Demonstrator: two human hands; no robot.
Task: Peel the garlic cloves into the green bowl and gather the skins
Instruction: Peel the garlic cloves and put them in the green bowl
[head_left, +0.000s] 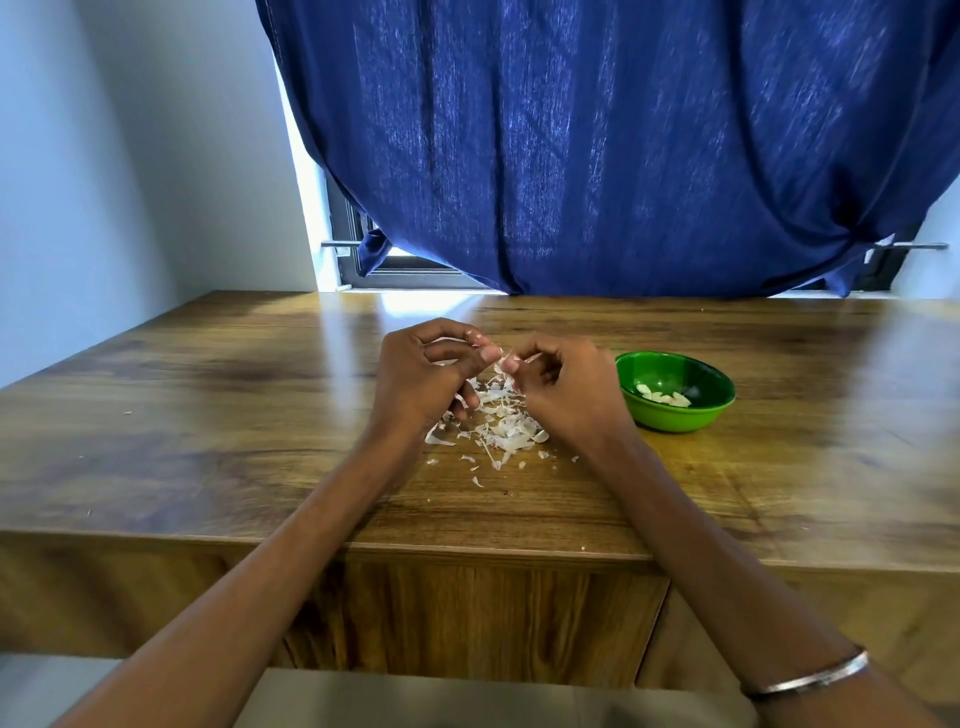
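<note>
Pinching a small garlic piece (506, 358) between both curled hands, left (426, 374) and right (561, 389), above skins (501, 423) piling on the worktop (208, 415); peeled cloves (665, 397) lying in the green bowl (714, 410), right.

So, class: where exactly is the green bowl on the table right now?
In the head view, the green bowl stands on the wooden table, just right of the right hand, with peeled cloves inside.
</note>
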